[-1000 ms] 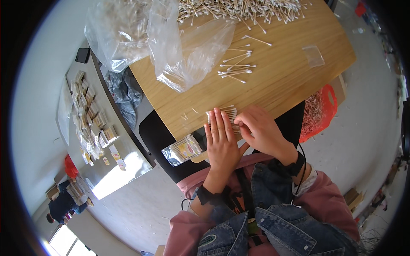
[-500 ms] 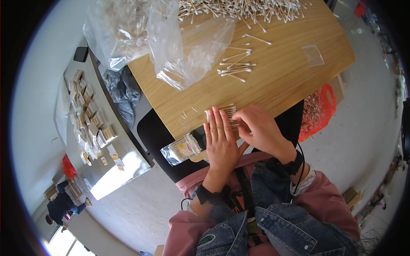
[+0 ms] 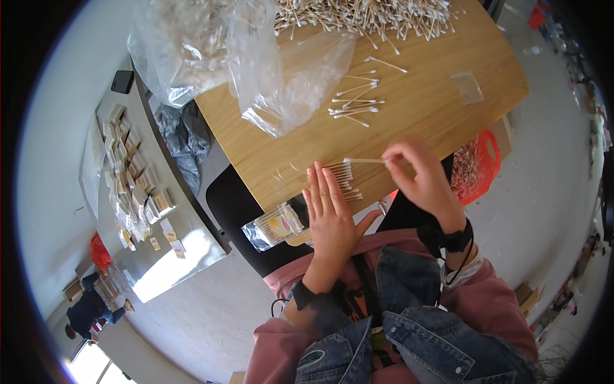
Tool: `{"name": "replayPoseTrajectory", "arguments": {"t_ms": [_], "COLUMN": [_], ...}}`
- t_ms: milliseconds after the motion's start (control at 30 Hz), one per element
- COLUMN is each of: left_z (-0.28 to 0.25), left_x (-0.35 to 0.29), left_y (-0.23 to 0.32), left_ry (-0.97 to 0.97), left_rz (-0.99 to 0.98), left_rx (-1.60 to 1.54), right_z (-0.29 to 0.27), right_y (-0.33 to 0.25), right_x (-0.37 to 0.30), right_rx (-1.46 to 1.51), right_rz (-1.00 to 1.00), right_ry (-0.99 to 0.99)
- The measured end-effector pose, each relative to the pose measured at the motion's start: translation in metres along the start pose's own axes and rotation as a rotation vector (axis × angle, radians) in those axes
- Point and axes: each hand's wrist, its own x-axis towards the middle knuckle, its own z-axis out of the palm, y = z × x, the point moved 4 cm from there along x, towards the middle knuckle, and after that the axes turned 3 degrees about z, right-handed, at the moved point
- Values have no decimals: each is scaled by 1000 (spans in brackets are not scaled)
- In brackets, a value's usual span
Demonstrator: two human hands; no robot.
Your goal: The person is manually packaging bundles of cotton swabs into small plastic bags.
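while the left hand (image 3: 330,221) lies flat across the row of cotton swabs (image 3: 346,186) near the edge of the table (image 3: 416,83), fingers straight and gripping nothing, the right hand (image 3: 422,182) has drawn off from the row, where it was bunched half a second ago, and now stands at two o'clock from the left. its thumb and fingertips pinch one end of what looks like a single swab (image 3: 366,160), whose other tip points to nine o'clock, just beside the row's top. to judge by this, one swab is being singled out or straightened while the flat hand steadies the rest; which, i cannot tell. what the left palm covers is hidden. the packet of swabs (image 3: 278,225) at nine o'clock and the loose swabs (image 3: 358,102) past the fingers at twelve look undisturbed.
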Motion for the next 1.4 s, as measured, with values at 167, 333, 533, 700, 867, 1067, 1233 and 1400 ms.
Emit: {"name": "replayPoseTrajectory", "arguments": {"t_ms": [167, 333, 533, 700, 867, 1067, 1233, 1400], "left_z": [-26, -35, -30, -11, -7, -6, -16, -14], "left_x": [19, 32, 40, 27, 33, 39, 35, 23], "left_y": [-13, -35, -26, -27, -20, -21, -22, -11], "left_ry": [-41, -93, 58, 537, 633, 649, 500, -28], "left_rz": [51, 84, 34, -197, -224, -209, -183, 24], "left_rx": [34, 30, -161, -993, -1218, -1248, -928, 114], "right_z": [0, 15, 22, 61, 92, 79, 72, 31], "right_y": [17, 19, 15, 7, -12, -2, -9, -6], "right_x": [22, 33, 32, 0, -1, 12, 15, 2], "right_rx": [-66, -199, -191, 903, 1016, 939, 971, 168], "right_rz": [48, 57, -5, 218, 206, 221, 256, 84], "right_ry": [87, 172, 340, 265, 212, 208, 264, 175]}}
